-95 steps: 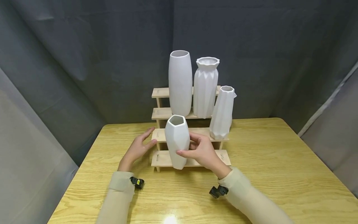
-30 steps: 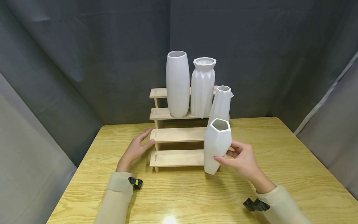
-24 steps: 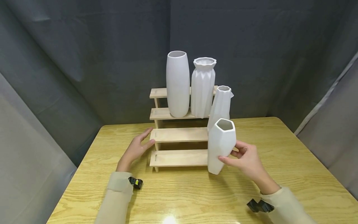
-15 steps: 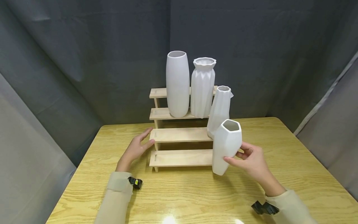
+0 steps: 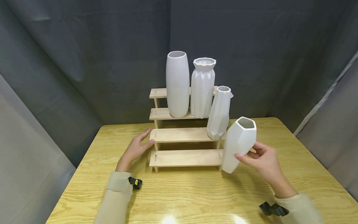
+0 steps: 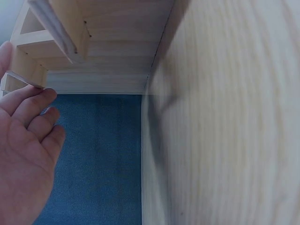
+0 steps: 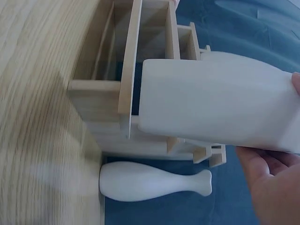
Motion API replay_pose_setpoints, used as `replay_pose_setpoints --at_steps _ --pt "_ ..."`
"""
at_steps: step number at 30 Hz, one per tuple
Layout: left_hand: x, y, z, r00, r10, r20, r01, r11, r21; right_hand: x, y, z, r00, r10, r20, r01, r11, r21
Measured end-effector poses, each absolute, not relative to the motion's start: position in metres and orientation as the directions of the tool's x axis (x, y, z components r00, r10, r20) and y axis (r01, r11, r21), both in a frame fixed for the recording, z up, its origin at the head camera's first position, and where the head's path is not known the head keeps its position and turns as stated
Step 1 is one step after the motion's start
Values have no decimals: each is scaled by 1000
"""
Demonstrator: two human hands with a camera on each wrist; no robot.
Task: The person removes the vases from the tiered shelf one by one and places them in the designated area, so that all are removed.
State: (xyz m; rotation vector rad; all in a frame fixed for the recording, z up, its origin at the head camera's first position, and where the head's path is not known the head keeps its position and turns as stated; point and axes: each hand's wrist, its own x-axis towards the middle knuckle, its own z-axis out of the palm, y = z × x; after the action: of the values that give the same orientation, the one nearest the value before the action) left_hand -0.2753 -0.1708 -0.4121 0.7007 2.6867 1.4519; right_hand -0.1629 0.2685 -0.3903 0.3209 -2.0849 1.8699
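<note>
My right hand [image 5: 264, 161] holds a white faceted vase [image 5: 239, 144] with a five-sided mouth, thumb in front and fingers behind. The vase tilts with its mouth to the right, raised off the table at the right end of the lowest shelf. In the right wrist view the vase [image 7: 211, 101] covers part of the stepped wooden stand [image 7: 101, 105]. At the stand's left side, my left hand [image 5: 135, 151] has thumb and fingers at the front and back edges of a shelf end [image 5: 159, 135]. The left wrist view shows its fingers [image 6: 35, 110] at the plank's edge.
A tall smooth vase [image 5: 177, 84], a pleated vase [image 5: 203, 90] and a tapered ribbed vase [image 5: 219, 115] stand on the stand. Behind it, a narrow-necked white vase [image 7: 145, 182] stands on the table [image 5: 179, 193]. A dark curtain [image 5: 126, 62] hangs behind.
My right hand has carried the faceted vase from in front of the stand's left part to its right end, tilting it more. The left hand stays at the stand.
</note>
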Motion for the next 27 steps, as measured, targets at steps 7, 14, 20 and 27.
replay_pose_setpoints --at_steps 7,14,20,27 --pt "-277 -172 -416 -903 385 190 367 463 807 -167 279 -393 -921 84 380 -371 108 -922" --pt "-283 -174 -423 -900 381 210 384 468 796 -177 291 -396 -920 129 370 -347 167 -923" --pt "-277 -172 -414 -900 385 205 381 465 799 -189 297 -400 -926 192 325 -245 350 -904" --pt "-277 -172 -414 -902 382 202 376 462 803 -208 301 -410 -923 242 299 -192 382 -904"
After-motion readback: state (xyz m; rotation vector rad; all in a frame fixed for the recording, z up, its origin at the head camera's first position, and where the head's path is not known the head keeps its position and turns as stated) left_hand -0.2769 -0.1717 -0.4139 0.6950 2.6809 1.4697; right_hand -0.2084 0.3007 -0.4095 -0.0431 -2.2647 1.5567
